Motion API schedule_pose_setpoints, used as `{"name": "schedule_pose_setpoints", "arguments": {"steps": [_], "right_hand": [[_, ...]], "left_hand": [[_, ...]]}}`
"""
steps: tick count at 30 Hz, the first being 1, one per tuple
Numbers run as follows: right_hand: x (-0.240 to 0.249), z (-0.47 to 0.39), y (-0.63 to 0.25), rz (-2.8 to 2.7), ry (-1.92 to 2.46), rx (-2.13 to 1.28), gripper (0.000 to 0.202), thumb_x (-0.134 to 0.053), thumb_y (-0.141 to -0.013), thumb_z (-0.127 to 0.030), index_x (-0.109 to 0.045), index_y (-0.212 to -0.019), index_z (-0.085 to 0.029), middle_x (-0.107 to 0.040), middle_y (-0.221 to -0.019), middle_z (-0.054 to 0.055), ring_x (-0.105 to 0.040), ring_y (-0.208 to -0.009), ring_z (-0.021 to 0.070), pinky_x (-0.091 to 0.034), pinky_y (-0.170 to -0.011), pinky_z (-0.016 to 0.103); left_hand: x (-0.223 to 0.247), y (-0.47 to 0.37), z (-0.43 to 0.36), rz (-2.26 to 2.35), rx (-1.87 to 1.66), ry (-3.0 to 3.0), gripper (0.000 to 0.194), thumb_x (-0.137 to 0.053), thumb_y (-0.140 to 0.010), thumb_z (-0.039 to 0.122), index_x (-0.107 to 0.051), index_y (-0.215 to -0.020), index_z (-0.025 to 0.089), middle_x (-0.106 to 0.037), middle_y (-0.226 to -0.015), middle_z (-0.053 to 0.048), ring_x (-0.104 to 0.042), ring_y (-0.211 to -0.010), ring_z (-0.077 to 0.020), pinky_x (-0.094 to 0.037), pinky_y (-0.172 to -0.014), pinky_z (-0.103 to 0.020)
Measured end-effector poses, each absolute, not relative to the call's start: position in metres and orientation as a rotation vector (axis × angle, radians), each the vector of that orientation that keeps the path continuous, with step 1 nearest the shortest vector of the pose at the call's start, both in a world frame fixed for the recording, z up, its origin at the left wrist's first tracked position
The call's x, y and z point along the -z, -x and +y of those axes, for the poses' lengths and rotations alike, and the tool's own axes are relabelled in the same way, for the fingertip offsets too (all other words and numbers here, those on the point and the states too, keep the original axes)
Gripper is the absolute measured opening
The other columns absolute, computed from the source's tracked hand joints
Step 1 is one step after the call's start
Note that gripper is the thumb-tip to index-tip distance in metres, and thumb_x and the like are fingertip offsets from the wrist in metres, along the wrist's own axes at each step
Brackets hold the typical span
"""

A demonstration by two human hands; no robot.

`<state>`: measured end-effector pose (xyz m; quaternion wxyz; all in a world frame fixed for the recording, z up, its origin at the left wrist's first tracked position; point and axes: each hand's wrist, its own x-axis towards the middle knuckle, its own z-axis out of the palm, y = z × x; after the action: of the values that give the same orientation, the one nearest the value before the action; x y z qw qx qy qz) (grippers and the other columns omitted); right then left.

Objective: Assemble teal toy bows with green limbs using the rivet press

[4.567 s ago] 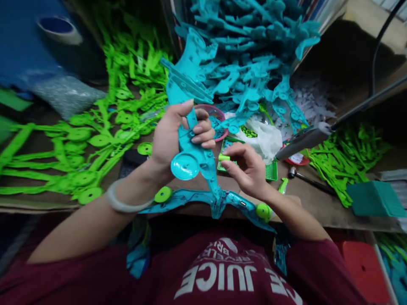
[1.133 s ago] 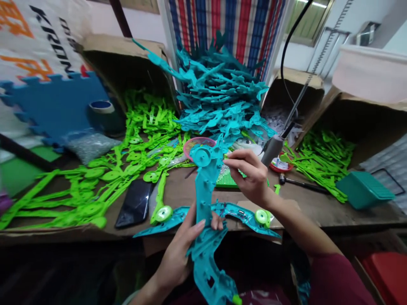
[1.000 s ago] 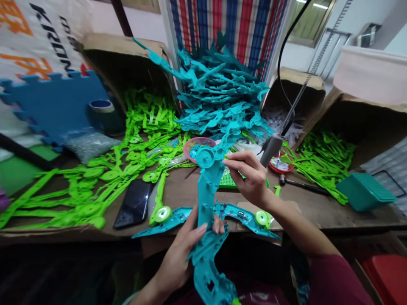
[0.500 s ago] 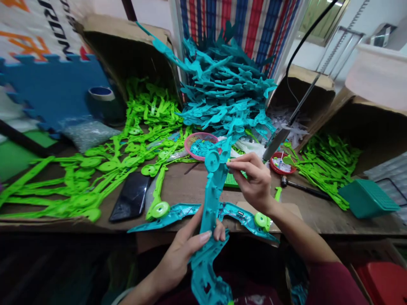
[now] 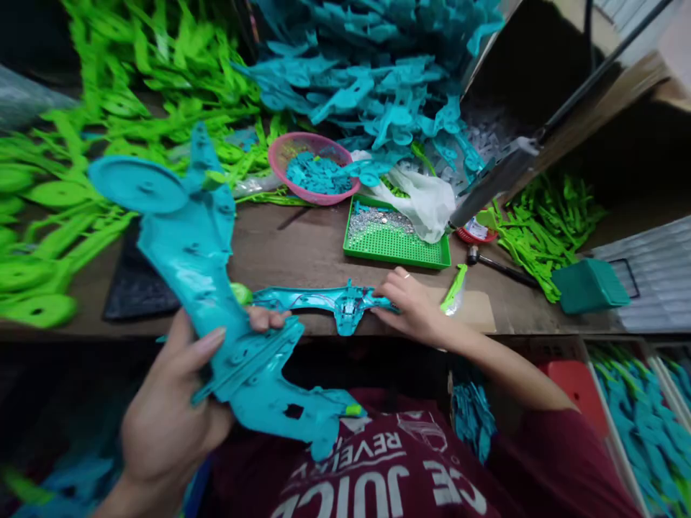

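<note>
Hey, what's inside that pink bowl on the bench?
The pink bowl holds a loose heap of small turquoise pieces. Whatever lies beneath them, including the bottom of the bowl, is covered and can't be seen.

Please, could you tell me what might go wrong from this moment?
The curved teal part lies at the table's front edge; a push from the right hand might tip it off.

The left hand alone holds the large teal piece in the air, so it could twist or slip.

The green tray of small metal bits sits just beyond the right hand; a bump might scatter them.
</note>
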<state>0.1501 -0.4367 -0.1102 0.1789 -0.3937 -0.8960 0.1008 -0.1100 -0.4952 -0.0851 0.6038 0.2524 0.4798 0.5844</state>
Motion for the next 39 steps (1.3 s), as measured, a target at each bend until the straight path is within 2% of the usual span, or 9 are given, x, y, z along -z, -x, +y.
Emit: {"name": "schedule_pose_setpoints", "arguments": {"steps": [5, 12, 20, 26, 31, 33, 36, 37, 39], "right_hand": [[0.145, -0.439, -0.144, -2.728, 1.191, -0.390, 0.017, -0.049, -0.101, -0.021, -0.063, -0.091, -0.019, -0.060, -0.088, 0.008, -0.049, -0.089, 0.0227, -0.044, -0.080, 0.035], [0.139, -0.431, -0.137, -2.593, 1.298, -0.571, 0.015, -0.049, -0.102, -0.020, -0.063, -0.096, -0.018, -0.061, -0.092, 0.008, -0.054, -0.088, 0.0206, -0.044, -0.079, 0.032], [0.143, -0.459, -0.129, -2.663, 1.373, -0.289, 0.024, -0.043, -0.104, -0.021, -0.063, -0.093, -0.018, -0.064, -0.094, 0.011, -0.054, -0.088, 0.0232, -0.045, -0.076, 0.035], [0.145, -0.462, -0.126, -2.607, 1.475, -0.293, 0.018, -0.047, -0.103, -0.024, -0.064, -0.099, -0.019, -0.064, -0.094, 0.010, -0.053, -0.088, 0.0241, -0.046, -0.075, 0.035], [0.140, -0.459, -0.123, -2.709, 1.434, -0.320, 0.017, -0.049, -0.100, -0.020, -0.066, -0.099, -0.017, -0.060, -0.100, 0.013, -0.052, -0.092, 0.0246, -0.049, -0.077, 0.037], [0.134, -0.459, -0.130, -2.607, 1.378, -0.424, 0.014, -0.054, -0.097, -0.020, -0.065, -0.107, -0.017, -0.058, -0.107, 0.013, -0.055, -0.098, 0.0242, -0.052, -0.081, 0.038], [0.110, -0.460, -0.146, -2.235, 1.282, -0.476, 0.014, -0.058, -0.098, -0.025, -0.062, -0.111, -0.020, -0.058, -0.110, 0.010, -0.059, -0.102, 0.0210, -0.055, -0.082, 0.035], [0.097, -0.462, -0.149, -2.117, 1.249, -0.447, 0.012, -0.058, -0.099, -0.026, -0.062, -0.109, -0.021, -0.060, -0.106, 0.008, -0.060, -0.098, 0.0193, -0.055, -0.079, 0.034], [0.067, -0.465, -0.151, -2.013, 1.155, -0.353, 0.013, -0.057, -0.100, -0.031, -0.061, -0.109, -0.023, -0.061, -0.101, 0.005, -0.061, -0.091, 0.0171, -0.055, -0.075, 0.032]], "left_hand": [[0.097, 0.099, -0.492, 1.107, -1.231, -0.428, 0.016, -0.070, -0.075, 0.027, -0.067, -0.089, 0.020, -0.068, -0.083, -0.002, -0.068, -0.089, -0.0196, -0.061, -0.083, -0.028], [0.108, 0.099, -0.483, 1.094, -1.214, -0.438, 0.014, -0.070, -0.078, 0.029, -0.069, -0.087, 0.019, -0.068, -0.084, -0.003, -0.067, -0.092, -0.0209, -0.059, -0.085, -0.030], [0.104, 0.097, -0.478, 1.123, -1.175, -0.284, 0.019, -0.073, -0.069, 0.027, -0.069, -0.085, 0.018, -0.071, -0.081, -0.003, -0.069, -0.087, -0.0214, -0.060, -0.079, -0.029], [0.106, 0.096, -0.477, 1.092, -1.197, -0.296, 0.016, -0.071, -0.071, 0.024, -0.071, -0.085, 0.017, -0.072, -0.079, -0.003, -0.069, -0.081, -0.0169, -0.060, -0.076, -0.023], [0.103, 0.097, -0.475, 1.078, -1.188, -0.382, 0.018, -0.075, -0.068, 0.030, -0.071, -0.081, 0.018, -0.074, -0.080, -0.003, -0.070, -0.084, -0.0197, -0.061, -0.078, -0.025], [0.093, 0.099, -0.472, 1.099, -1.207, -0.385, 0.017, -0.069, -0.076, 0.036, -0.071, -0.079, 0.019, -0.074, -0.081, -0.003, -0.070, -0.085, -0.0207, -0.062, -0.080, -0.029], [0.066, 0.099, -0.459, 1.136, -1.293, -0.292, 0.042, -0.041, -0.097, 0.047, -0.071, -0.089, 0.019, -0.072, -0.080, -0.005, -0.069, -0.083, -0.0210, -0.062, -0.084, -0.039], [0.056, 0.096, -0.452, 1.121, -1.352, -0.271, 0.047, -0.033, -0.102, 0.046, -0.070, -0.091, 0.018, -0.070, -0.077, -0.004, -0.069, -0.080, -0.0197, -0.061, -0.086, -0.040], [0.037, 0.087, -0.434, 1.004, -1.506, -0.308, 0.041, -0.033, -0.105, 0.035, -0.065, -0.086, 0.018, -0.064, -0.069, 0.001, -0.065, -0.073, -0.0146, -0.058, -0.090, -0.038]]}}
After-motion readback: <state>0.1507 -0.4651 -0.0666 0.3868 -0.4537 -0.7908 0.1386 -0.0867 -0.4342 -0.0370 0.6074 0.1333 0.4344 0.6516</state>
